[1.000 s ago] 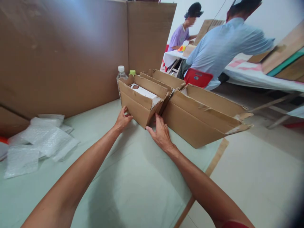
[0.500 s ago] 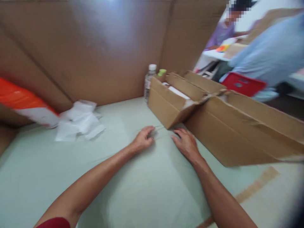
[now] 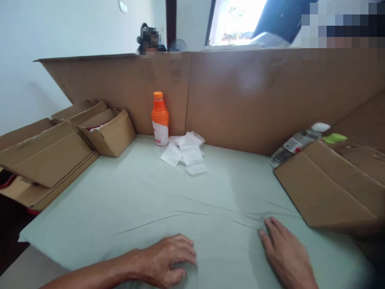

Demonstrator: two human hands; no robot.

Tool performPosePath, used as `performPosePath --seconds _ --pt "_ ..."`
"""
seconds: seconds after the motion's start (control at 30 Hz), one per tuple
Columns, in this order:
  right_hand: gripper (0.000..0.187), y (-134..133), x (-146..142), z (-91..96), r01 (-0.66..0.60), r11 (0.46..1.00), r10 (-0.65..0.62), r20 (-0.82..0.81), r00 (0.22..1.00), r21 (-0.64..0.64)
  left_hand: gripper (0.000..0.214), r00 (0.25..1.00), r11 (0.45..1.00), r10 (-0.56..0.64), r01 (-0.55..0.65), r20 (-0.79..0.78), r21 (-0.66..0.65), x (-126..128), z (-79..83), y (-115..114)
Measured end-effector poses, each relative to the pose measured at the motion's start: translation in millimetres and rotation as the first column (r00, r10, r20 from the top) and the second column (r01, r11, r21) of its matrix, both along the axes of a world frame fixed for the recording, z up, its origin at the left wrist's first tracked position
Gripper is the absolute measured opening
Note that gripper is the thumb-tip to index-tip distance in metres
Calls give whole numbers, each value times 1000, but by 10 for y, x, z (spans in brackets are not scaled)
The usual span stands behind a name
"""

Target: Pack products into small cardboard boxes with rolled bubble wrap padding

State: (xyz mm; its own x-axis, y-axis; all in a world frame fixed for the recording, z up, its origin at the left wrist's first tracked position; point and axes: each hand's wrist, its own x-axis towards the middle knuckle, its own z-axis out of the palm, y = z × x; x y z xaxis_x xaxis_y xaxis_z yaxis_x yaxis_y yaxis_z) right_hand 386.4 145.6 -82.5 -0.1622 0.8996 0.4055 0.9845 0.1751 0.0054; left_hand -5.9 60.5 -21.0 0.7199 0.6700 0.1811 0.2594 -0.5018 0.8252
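Note:
My left hand (image 3: 170, 261) rests on the pale green table cover (image 3: 144, 196) near its front edge, fingers loosely curved and apart, holding nothing. To the right, my right hand (image 3: 284, 251) lies on the same cover with its fingers stretched forward and nothing in them. Fine creases run through the cloth just ahead of both hands. Nearest to my right hand is a cardboard box (image 3: 327, 184). Farther back, a small pile of white translucent packets (image 3: 191, 152) lies in front of an upright orange bottle (image 3: 160, 120) with a white lower part.
A cardboard panel (image 3: 228, 100) walls off the back. Open cardboard boxes (image 3: 114, 136) line the left side. A clear plastic bottle (image 3: 296, 144) with a white cap leans by the right box, beside a green cap (image 3: 335, 138). People are partly visible beyond the panel.
My view has swung left, bringing the left boxes and whole orange bottle into sight. My hands are farther apart and nearer the front edge, both still without anything in them.

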Motion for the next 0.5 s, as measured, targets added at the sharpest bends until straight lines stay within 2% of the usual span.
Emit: performPosePath --seconds 0.07,0.13,0.17,0.2,0.23,0.27,0.33,0.4,0.43,0.5 --pt "46 0 -524 -23 -156 988 157 -16 988 9 46 994 993 110 -109 -20 41 -306 104 122" --pt "44 -20 -1042 -43 -300 954 300 -23 954 22 43 943 936 326 -310 -75 168 -697 258 368" --pt "44 -32 -1264 -53 -355 935 355 -23 934 26 42 882 866 463 -430 -89 254 -922 359 527" --pt "44 -42 -1448 -63 -394 918 395 -22 918 31 40 781 750 620 -561 -77 351 -1162 477 702" --pt "44 -47 -1587 -72 -421 906 422 -20 906 36 38 638 596 768 -678 -58 431 -1410 609 886" --pt "44 -46 -1681 -79 -438 898 439 -20 898 40 39 541 492 840 -739 -28 461 -1658 749 1072" --pt "44 -32 -1753 -83 -450 892 451 -23 892 44 51 396 335 918 -804 22 491 -2123 1025 1429" --pt "45 -14 -1729 -67 -453 891 453 -23 891 36 61 264 207 964 -840 44 501 -2498 1245 1738" --pt "46 -8 -1706 -51 -453 891 454 -19 891 26 65 209 164 977 -853 35 495 -2641 1322 1867" --pt "46 -4 -1671 -11 -461 887 461 -5 887 8 68 126 114 992 -876 -8 469 -2833 1411 2063"
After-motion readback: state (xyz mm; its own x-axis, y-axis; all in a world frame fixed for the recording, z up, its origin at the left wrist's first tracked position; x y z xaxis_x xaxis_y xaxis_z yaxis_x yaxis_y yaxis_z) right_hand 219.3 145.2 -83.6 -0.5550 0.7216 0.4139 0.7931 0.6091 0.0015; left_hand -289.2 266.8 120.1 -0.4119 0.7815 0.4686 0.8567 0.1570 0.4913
